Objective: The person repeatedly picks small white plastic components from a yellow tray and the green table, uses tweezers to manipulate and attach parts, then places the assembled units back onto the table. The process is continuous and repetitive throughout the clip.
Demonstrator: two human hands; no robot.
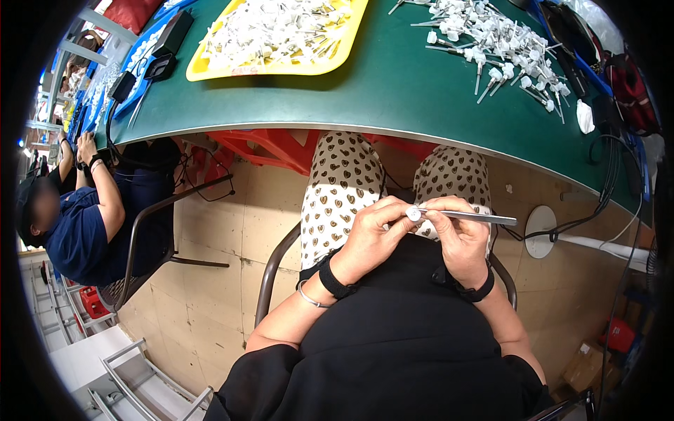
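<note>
Over your lap (342, 175), one white plastic piece (413, 213) pinched in your left hand (379, 240), slim metal tool (477, 217) gripped by your right hand (461, 243), apparently mid-work; yellow tray (281, 69) heaped at eleven o'clock, loose white pile (493, 45) at one, finished share indeterminable.

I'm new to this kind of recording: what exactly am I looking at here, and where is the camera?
There is no machine, only a person's two bare hands. The one picture comes from a wide fisheye camera on their head, looking down, so straight edges bend toward the rim.

The left hand has a fingertip grip on a small white piece. The right hand holds a slim grey metal tool, its fingertips close to that piece.

Ahead, the green table bears a yellow tray full of small white parts and a loose heap of similar parts. Another person sits at the left.
</note>
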